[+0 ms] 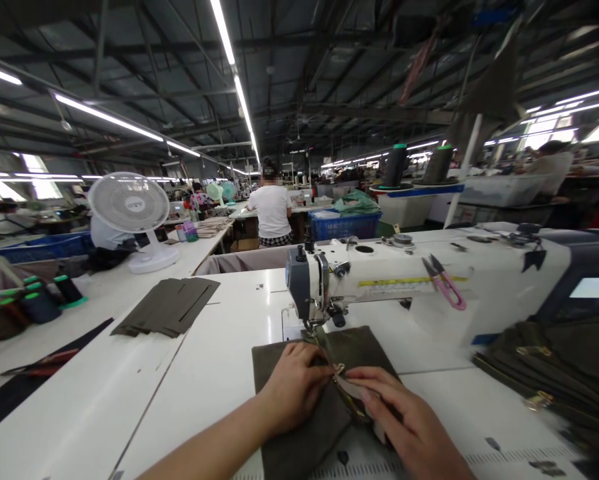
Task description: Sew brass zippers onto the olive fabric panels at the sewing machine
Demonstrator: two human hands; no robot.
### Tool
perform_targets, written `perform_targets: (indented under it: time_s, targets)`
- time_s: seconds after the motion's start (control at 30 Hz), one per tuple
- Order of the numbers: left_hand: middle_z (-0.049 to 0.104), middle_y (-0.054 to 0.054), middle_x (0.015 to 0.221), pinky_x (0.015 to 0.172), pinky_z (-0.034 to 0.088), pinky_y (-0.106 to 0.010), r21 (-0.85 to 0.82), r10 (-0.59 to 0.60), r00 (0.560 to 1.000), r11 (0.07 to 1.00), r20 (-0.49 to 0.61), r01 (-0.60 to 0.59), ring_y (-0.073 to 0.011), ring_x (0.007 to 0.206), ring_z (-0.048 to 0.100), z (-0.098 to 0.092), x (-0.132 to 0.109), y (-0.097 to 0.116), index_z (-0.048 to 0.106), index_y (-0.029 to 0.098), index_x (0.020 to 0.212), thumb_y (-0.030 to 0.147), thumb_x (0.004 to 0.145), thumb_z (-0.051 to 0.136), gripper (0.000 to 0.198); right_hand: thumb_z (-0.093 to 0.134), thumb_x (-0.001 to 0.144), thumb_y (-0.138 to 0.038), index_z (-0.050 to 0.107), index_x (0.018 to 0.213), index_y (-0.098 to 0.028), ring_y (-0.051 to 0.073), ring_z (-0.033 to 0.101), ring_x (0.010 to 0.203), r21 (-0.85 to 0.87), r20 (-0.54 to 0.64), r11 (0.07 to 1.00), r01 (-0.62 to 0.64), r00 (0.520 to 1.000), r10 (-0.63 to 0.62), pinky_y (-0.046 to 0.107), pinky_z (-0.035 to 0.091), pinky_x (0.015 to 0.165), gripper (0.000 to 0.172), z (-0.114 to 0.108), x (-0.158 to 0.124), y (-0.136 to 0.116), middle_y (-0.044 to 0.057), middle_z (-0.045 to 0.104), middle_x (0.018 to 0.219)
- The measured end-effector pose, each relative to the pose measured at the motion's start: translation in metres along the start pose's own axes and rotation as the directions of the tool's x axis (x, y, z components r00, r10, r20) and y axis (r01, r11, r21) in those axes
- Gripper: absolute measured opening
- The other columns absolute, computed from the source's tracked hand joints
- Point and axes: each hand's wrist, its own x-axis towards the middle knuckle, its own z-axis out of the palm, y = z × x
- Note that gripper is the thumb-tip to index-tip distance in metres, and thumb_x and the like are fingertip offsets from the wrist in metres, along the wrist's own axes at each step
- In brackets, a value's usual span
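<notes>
- A garment factory floor — an industrial sewing machine (379,280) sits dead centre on a long white worktable (129,400).
- At ten o'clock, a stack of cut fabric pieces (169,307) and thread cones (39,300).
- At twelve o'clock, another worker (272,210) at a bench — strip lights (239,93) run overhead.

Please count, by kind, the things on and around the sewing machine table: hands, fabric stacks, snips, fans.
Hands: 2, left hand and right hand, on the olive fabric piece
Fabric stacks: 1
Pink thread snips: 1
White fans: 1
Total: 5
</notes>
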Motion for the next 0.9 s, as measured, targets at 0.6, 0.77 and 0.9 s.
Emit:
perform_targets:
  time_s: [0.6,0.77,0.9]
  targets:
    - [0.067,-0.002,0.081,0.067,0.048,-0.022,-0.089,0.051,0.975,0.993,-0.216,-0.071,-0.0138,0.074,0.063,-0.023,0.039,-0.009,0.065,0.019,0.084,0.018,0.083,0.054,0.011,0.043,0.086,-0.018,0.064,0.074,-0.017,0.018,0.058,0.069,-0.43,0.014,0.739,0.52,0.822,-0.57,0.03,0.048,0.067,0.024,0.006,0.019,-0.067,0.007,0.063,0.071]
    - [0.064,0.0,0.067,0.059,0.046,-0.023,-0.082,-0.03,0.969,0.997,-0.247,0.01,-0.0139,0.062,0.061,-0.033,0.045,-0.011,0.064,0.017,0.07,0.014,0.074,0.063,0.006,0.061,0.074,-0.043,0.064,0.095,-0.004,0.031,0.055,0.1,-0.551,0.426,0.709,0.441,0.879,-0.215,0.042,0.045,0.085,0.045,0.071,0.037,-0.056,0.022,0.062,0.104]
    - [0.062,0.0,0.06,0.053,0.045,-0.022,-0.106,-0.117,0.946,0.99,-0.302,0.088,-0.0138,0.056,0.059,-0.037,0.04,-0.015,0.061,0.016,0.065,0.015,0.074,0.063,0.009,0.049,0.083,-0.016,0.069,0.083,-0.006,0.032,0.062,0.084,-0.771,0.292,0.614,0.17,0.951,0.103,0.047,0.047,0.075,0.023,0.037,0.057,-0.034,0.02,0.067,0.081]
